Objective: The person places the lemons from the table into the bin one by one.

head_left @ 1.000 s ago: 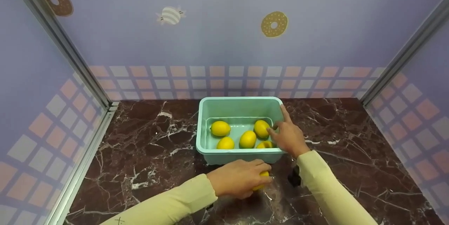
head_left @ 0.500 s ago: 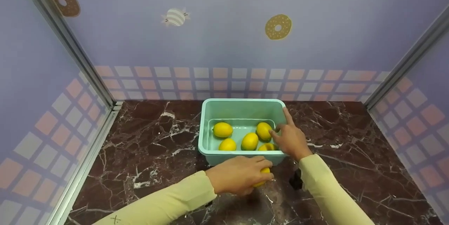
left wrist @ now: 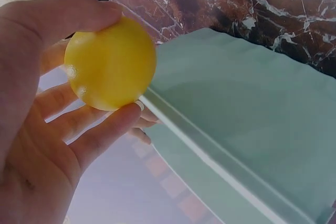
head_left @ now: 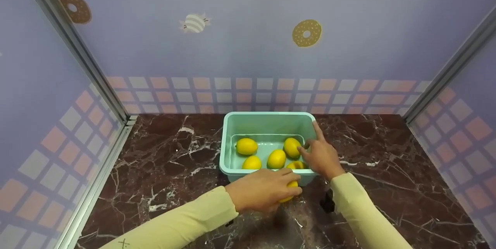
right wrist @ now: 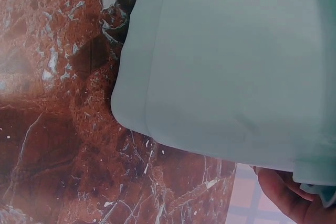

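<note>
My left hand (head_left: 263,190) holds a yellow lemon (left wrist: 110,64) between thumb and fingertips, just in front of the light green plastic bin (head_left: 267,114). In the left wrist view the lemon appears close to the bin's rim; whether they touch I cannot tell. Inside the bin lie several more lemons, among them one at the left (head_left: 247,146) and one near the middle (head_left: 276,159). My right hand (head_left: 322,156) grips the bin's right rim, its thumb inside and its fingers outside. Most of that hand is out of sight in the right wrist view.
The bin stands on a dark red marbled table (head_left: 170,179), close to the patterned back wall (head_left: 248,47). Side walls with metal frame strips (head_left: 93,179) bound the table left and right. A small black object (head_left: 327,201) shows below the right wrist.
My left hand has moved up and toward the bin with the lemon, so it now overlaps the front rim in view. The right hand stays on the bin, and the head view has tilted slightly.
</note>
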